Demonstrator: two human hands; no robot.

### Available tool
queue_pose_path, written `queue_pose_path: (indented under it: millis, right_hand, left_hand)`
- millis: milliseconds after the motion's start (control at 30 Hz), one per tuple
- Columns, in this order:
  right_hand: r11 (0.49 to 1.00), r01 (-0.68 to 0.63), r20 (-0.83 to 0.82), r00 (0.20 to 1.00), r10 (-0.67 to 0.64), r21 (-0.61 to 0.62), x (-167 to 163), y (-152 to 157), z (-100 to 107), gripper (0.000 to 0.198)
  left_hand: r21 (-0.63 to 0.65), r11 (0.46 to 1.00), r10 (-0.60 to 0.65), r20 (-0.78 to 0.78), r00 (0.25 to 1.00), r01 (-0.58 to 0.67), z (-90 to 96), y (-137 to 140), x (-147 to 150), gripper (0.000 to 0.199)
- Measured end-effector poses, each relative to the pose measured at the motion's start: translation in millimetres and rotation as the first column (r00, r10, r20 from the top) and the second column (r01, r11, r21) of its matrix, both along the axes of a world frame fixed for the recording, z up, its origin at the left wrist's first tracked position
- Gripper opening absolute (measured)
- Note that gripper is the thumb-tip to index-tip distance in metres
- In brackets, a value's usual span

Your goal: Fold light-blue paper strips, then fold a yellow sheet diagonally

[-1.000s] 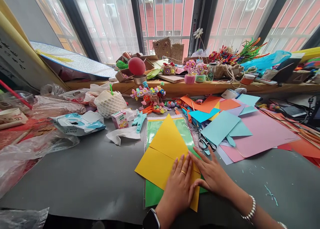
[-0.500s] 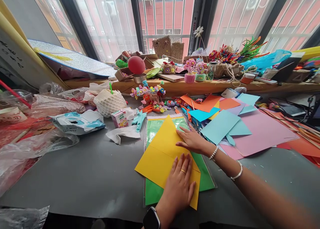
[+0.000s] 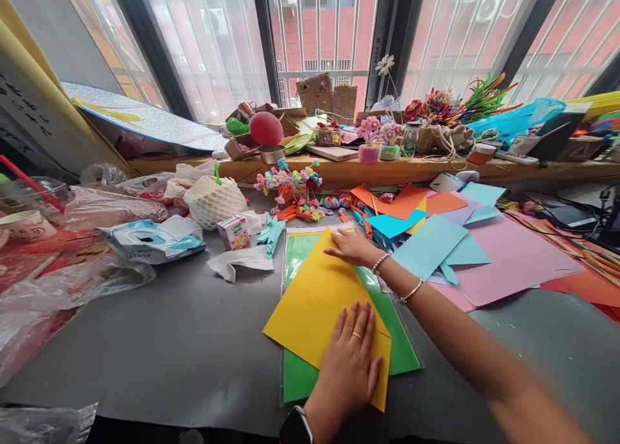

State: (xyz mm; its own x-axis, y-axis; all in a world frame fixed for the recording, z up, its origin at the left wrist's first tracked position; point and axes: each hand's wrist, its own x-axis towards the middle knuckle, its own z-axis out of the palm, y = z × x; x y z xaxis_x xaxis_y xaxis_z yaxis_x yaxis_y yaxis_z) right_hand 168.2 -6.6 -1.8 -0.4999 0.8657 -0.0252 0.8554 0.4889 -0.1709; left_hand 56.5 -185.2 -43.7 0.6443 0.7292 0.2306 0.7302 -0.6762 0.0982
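A sheet of yellow paper (image 3: 303, 302) with fold lines lies at a slant over a green pack of paper (image 3: 300, 376) in a clear sleeve. My left hand (image 3: 347, 353), with a ring and a watch, presses flat on the lower right part of the yellow sheet, its fingers stretched out. My right hand (image 3: 352, 247), with bracelets on its wrist, rests on the sheet's upper corner. Its fingers are extended and apart. Neither hand grips anything. The paper under both palms is hidden.
Coloured paper sheets (image 3: 513, 256) are piled on the right. A wet-wipe pack (image 3: 155, 240), a small carton (image 3: 234, 232), a white tissue (image 3: 242, 263) and a foam-netted bundle (image 3: 216, 200) stand left. Crocheted flowers (image 3: 290, 179) and a wooden ledge (image 3: 339, 169) with crafts lie behind.
My right hand has moved up and left along the yellow paper's edge to its top corner. My left hand stays pressed in place.
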Motion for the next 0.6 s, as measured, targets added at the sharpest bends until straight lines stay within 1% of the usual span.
queue_pose_path:
  millis: [233,433,533,600]
  right_hand:
    - [0.999,0.037,-0.005,0.999,-0.037,0.012,-9,14,-4,0.074]
    - [0.997,0.065,-0.04,0.997,-0.063,0.041,-18,19,-6,0.072]
    - [0.996,0.082,-0.064,0.995,-0.079,0.042,-20,20,-9,0.07]
    - [0.995,0.093,-0.088,0.992,-0.089,0.042,-19,21,-10,0.067]
  left_hand:
    - [-0.024,1.0,-0.004,0.013,1.0,0.004,1.1,1,0,0.056]
    - [-0.011,1.0,-0.009,0.008,1.0,0.009,2.3,-1,1,0.056]
    - [-0.018,0.999,-0.035,0.008,0.999,0.035,5.3,2,0,0.055]
    - [-0.032,0.997,-0.066,0.008,0.998,0.066,9.0,9,-5,0.057]
